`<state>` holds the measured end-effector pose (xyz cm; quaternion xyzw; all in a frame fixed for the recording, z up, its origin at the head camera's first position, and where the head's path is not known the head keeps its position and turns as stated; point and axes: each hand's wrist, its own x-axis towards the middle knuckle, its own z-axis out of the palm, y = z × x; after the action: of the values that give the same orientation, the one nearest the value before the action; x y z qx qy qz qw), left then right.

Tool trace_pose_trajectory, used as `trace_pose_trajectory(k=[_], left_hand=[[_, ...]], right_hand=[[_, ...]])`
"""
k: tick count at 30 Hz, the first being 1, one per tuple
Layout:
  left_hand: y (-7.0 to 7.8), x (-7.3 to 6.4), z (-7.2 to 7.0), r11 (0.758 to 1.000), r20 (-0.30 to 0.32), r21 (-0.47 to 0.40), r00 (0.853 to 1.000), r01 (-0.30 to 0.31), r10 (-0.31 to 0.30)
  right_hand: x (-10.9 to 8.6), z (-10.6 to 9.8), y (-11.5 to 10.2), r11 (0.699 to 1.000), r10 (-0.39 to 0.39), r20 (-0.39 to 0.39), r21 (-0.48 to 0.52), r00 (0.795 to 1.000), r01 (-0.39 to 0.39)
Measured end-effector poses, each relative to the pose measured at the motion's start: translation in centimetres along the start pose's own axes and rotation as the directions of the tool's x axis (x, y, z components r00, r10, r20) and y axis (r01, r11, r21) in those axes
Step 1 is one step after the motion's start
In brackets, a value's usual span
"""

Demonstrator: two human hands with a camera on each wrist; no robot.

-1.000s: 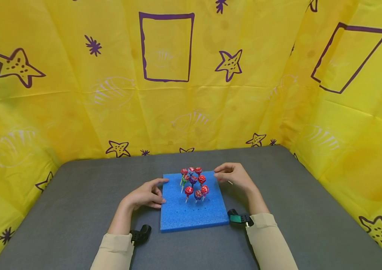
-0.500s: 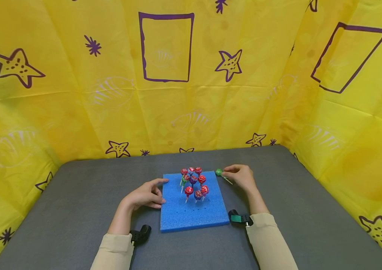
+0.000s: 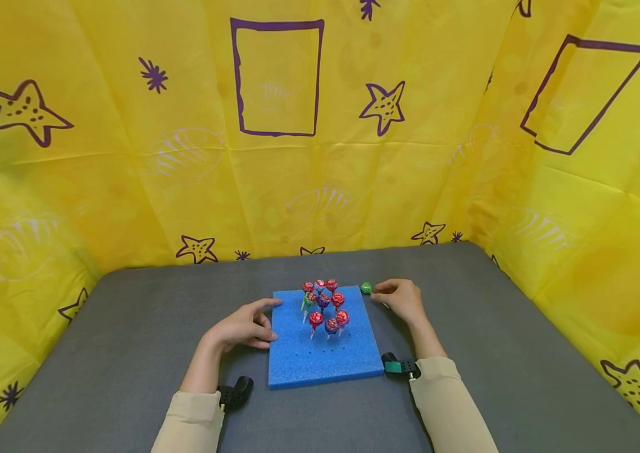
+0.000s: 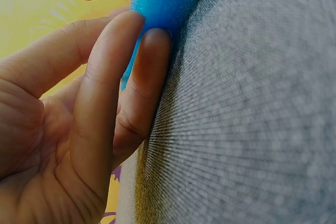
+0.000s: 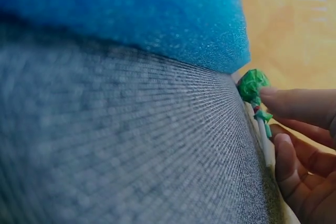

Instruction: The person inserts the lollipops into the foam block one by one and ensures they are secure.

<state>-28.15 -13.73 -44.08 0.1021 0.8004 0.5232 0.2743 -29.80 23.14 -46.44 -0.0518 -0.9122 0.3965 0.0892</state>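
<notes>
A blue foam board (image 3: 297, 371) lies on the table, with several wrapped lollipops (image 3: 316, 319) standing upright in it, mostly red, one green. My left hand (image 3: 243, 326) rests at the board's left side. Its spread fingertips touch the foam edge (image 4: 157, 3). Beside the board's far right corner lies a green-wrapped lollipop (image 5: 254, 85), its white stick slanting back toward me. My right hand (image 3: 402, 299) is at this lollipop. In the right wrist view the index fingertip is right at the green wrapper, and the thumb is beside the stick, with a gap between them.
Small holes (image 3: 324, 351) dot the board's near part. The dark grey table (image 3: 156, 340) is bordered by a yellow patterned cloth (image 3: 275, 189) behind and at the sides. Black wrist mounts (image 3: 402, 367) sit on both forearms near the table.
My right hand has drawn back to the right from the board's corner, uncovering the green lollipop, then lowered slightly over its stick. My left hand has stayed at the board's edge.
</notes>
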Motion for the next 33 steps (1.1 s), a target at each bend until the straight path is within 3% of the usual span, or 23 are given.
trace_pose_trajectory(k=[18,33], left_hand=[[-0.07,0.00,-0.08,1.000,0.010,0.003,1.000,-0.003,0.003],[-0.06,-0.07,-0.03,1.000,0.013,0.004,1.000,-0.006,0.006]], right_hand=[[-0.20,0.21,-0.08,0.999,-0.027,0.009,-0.039,1.000,0.027],[-0.10,0.06,-0.05,0.999,0.005,-0.009,0.035,1.000,-0.005]])
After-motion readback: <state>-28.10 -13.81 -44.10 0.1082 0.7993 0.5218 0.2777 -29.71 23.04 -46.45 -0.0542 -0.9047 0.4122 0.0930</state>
